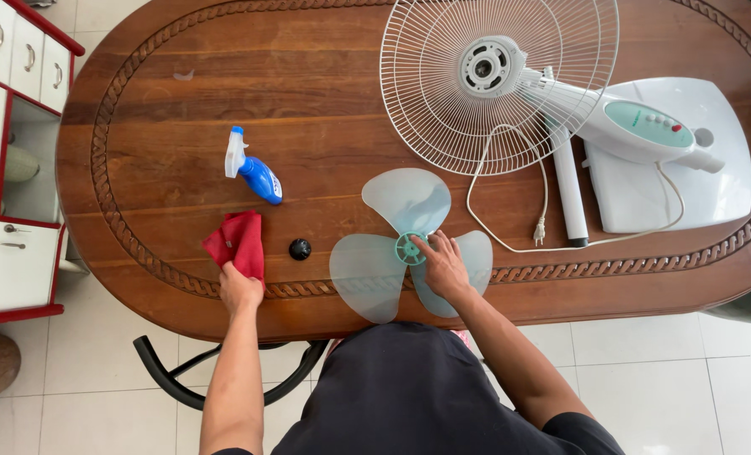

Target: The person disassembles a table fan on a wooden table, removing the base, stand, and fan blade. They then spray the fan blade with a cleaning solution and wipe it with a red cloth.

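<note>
**Fan in pieces on the oval surface**

I stand at an oval wooden surface (182, 76) with a carved rope border, on a pale tiled floor (645, 379); a white cabinet with red trim (9, 168) stands to my left. My left hand (239, 289) is closed on one red cloth (239, 240) near the front edge. My right hand (443, 268) lies flat and spread on one pale blue three-bladed fan blade (375, 261), fingertips at its green hub. Between cloth and blade sits one small black knob (300, 248). One blue spray bottle (253, 171) lies beyond the cloth. Farther back lies one white fan body (645, 131) with its wire grille (443, 118), its base and one cord and plug (539, 229), just beside the blade.
</note>
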